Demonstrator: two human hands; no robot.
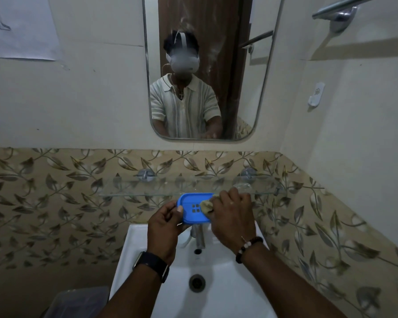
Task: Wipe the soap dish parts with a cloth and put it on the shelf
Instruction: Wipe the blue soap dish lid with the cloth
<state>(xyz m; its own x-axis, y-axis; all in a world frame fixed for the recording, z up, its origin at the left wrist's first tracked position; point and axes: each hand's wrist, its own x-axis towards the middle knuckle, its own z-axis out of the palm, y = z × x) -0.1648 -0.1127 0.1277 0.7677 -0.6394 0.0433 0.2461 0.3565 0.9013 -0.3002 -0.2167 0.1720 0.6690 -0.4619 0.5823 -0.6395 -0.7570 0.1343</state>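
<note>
A blue plastic soap dish part [191, 206] with small square drain holes is held above the basin, just below the glass shelf [147, 190]. My left hand [164, 228] grips its left edge with thumb on top. A small beige cloth [206, 206] is bunched under the fingers of my right hand [232, 216] and pressed onto the right side of the dish. The dish's right end is hidden by the cloth and my fingers.
A white washbasin [218, 267] with a chrome tap [199, 237] and a drain lies below my hands. The mirror [251, 88] hangs above the shelf. A towel rail [340, 8] is at the upper right, a wall hook [316, 96] on the right wall, a grey bin [78, 301] lower left.
</note>
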